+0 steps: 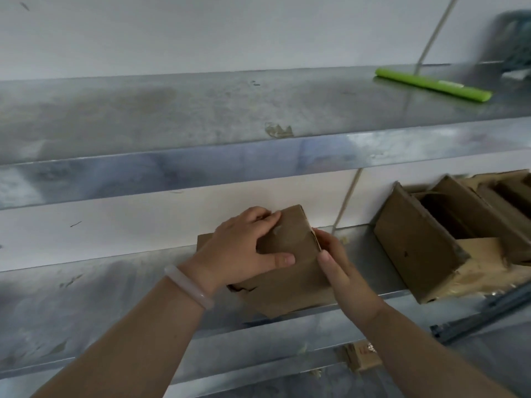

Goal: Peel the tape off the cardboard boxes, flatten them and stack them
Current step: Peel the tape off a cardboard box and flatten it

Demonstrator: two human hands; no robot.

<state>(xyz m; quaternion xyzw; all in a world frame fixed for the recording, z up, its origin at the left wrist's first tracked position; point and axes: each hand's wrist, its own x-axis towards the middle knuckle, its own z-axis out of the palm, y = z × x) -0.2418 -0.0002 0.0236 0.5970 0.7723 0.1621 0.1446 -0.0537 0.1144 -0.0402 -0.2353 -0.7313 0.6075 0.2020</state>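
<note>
A small brown cardboard box (290,239) stands on flattened brown cardboard (290,294) on the middle metal shelf (100,297). My left hand (244,251), a pale bangle on its wrist, grips the box from the top and left, thumb lying across its front face. My right hand (336,259) holds the box's right edge, fingers pressed along that side. Whether tape is on this box I cannot make out.
Several open cardboard boxes (425,248) lean together at the right end of the same shelf. A green squeegee head (431,84) with a pale handle lies on the upper shelf (201,110). A dark bar (488,314) and a small cardboard piece (365,357) sit lower right.
</note>
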